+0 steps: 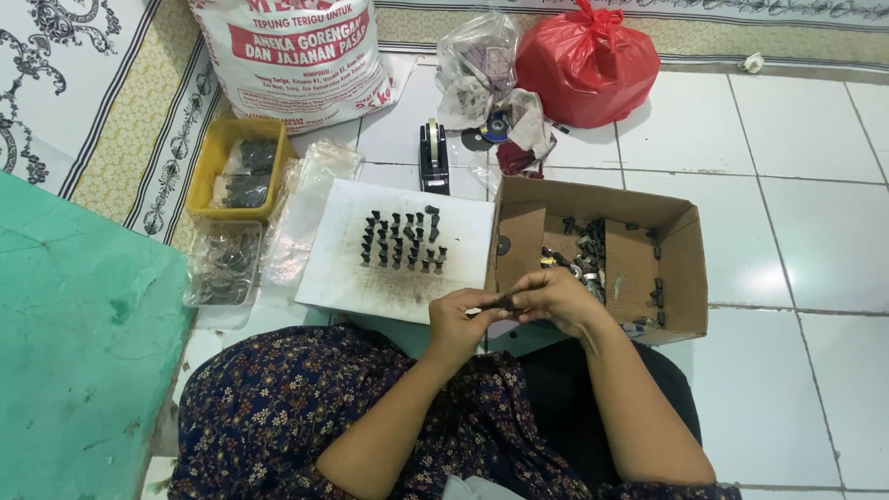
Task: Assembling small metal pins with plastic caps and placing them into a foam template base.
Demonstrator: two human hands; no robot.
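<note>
Holding one small dark part (505, 301) pinched between left hand (460, 319) and right hand (556, 298). Cardboard box (681, 278) of parts just beyond, white board (352, 278) alongside.

White floor tiles (796, 231); a white board (352, 268) with dark pieces (403, 241); brown box (667, 278); red bag (588, 65); yellow tray (208, 162); white sack (296, 56) with red print; green mat (74, 352); navy floral dress (278, 407).

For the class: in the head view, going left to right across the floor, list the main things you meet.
Green mat → yellow tray → white board carrying dark small parts → cardboard box.
</note>
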